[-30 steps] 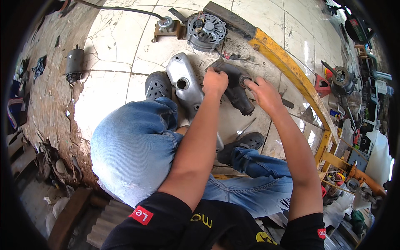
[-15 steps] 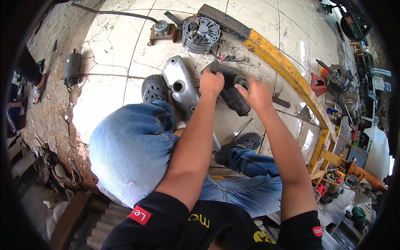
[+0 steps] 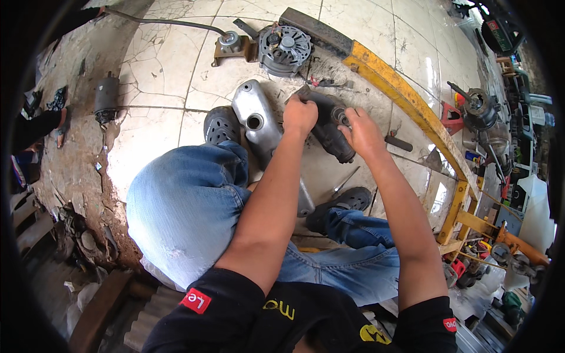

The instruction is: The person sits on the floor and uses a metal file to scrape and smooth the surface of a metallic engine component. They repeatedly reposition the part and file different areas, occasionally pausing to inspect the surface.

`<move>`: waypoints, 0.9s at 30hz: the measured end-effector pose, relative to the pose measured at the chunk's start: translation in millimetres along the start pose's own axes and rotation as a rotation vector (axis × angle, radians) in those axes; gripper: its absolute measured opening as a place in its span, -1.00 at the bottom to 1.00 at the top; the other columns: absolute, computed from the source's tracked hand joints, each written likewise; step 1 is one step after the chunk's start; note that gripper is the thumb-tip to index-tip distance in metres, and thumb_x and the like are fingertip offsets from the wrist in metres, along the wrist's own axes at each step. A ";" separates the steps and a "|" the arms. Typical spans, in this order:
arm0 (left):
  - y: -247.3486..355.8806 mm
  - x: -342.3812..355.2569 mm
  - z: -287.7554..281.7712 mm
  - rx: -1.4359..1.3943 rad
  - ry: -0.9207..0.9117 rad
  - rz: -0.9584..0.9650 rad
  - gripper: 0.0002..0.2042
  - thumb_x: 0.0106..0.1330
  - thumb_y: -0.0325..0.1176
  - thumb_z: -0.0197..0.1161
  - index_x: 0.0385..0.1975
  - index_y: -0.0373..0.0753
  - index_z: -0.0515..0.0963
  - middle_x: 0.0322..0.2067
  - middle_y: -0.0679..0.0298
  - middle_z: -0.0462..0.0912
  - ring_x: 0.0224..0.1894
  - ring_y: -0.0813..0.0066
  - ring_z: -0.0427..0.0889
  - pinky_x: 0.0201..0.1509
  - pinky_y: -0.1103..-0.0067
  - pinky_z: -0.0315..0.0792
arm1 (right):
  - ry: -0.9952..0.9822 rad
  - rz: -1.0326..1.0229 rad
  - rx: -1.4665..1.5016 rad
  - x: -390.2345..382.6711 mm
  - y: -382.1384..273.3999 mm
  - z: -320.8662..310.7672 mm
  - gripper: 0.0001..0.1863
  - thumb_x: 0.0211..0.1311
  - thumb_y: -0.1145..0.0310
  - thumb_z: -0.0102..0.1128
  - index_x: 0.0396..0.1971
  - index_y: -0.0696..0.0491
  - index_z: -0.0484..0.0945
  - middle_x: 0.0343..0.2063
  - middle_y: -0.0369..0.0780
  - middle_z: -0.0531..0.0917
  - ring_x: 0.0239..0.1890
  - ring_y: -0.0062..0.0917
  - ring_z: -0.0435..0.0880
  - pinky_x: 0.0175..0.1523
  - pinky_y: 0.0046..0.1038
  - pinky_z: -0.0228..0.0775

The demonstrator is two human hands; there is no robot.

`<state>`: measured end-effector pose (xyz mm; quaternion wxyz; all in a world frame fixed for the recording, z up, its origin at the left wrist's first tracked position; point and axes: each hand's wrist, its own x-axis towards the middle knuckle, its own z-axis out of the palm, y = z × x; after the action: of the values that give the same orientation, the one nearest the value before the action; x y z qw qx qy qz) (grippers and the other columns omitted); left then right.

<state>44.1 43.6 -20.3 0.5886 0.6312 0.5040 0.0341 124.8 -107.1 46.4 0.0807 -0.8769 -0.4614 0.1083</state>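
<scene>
A dark metal housing lies on the tiles between my feet. My left hand is closed on its upper end. My right hand has bent fingers and thumb around a round fitting on the housing's right side. Left of the housing lies a silver metal part with a round hole, partly hidden by my left forearm. A thin screwdriver-like tool lies near my right shoe, and a dark bar rests right of my right hand.
An alternator and a bracketed fitting with a hose lie above. A yellow steel frame arcs along the right, beside cluttered tools and parts. A cylindrical motor lies left, near another person's dark-clad limbs.
My right hand has shifted its fingers over the round fitting, while my left hand keeps its hold. Another person's limbs have come in at the left edge.
</scene>
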 end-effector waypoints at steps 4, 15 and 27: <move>25.8 -9.0 -12.4 0.022 -0.019 0.219 -0.66 0.17 -0.31 0.04 -0.09 -0.31 0.52 -0.14 -0.11 0.61 -0.02 -0.01 0.57 0.12 0.33 0.39 | 0.004 0.071 -0.020 3.7 -5.0 3.1 -0.61 0.06 0.20 0.34 -0.25 0.13 0.43 -0.31 0.01 0.57 -0.20 -0.03 0.57 -0.14 -0.13 0.43; 179.0 -49.6 -102.4 0.710 -0.164 0.492 -0.68 0.13 -0.33 0.12 -0.11 -0.21 0.59 -0.08 0.09 0.64 0.02 0.16 0.59 0.12 0.34 0.40 | 0.146 0.168 0.037 -0.4 -6.8 18.1 -0.56 0.12 0.14 0.29 -0.24 0.21 0.43 -0.33 0.10 0.58 -0.20 0.03 0.57 -0.15 -0.09 0.41; 154.5 -52.7 -128.0 1.314 -0.580 0.563 -0.57 0.21 -0.08 0.09 -0.13 -0.32 0.62 -0.10 0.04 0.63 -0.02 0.14 0.60 0.04 0.36 0.45 | 0.103 0.203 -0.017 -0.2 -13.1 17.0 -0.59 0.15 0.15 0.26 -0.23 0.20 0.45 -0.38 0.09 0.60 -0.26 0.05 0.59 -0.18 -0.07 0.42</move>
<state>29.0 129.6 167.8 0.1706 0.9392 0.0664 -0.2905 109.8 -99.2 33.2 0.0852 -0.9242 -0.3661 0.0668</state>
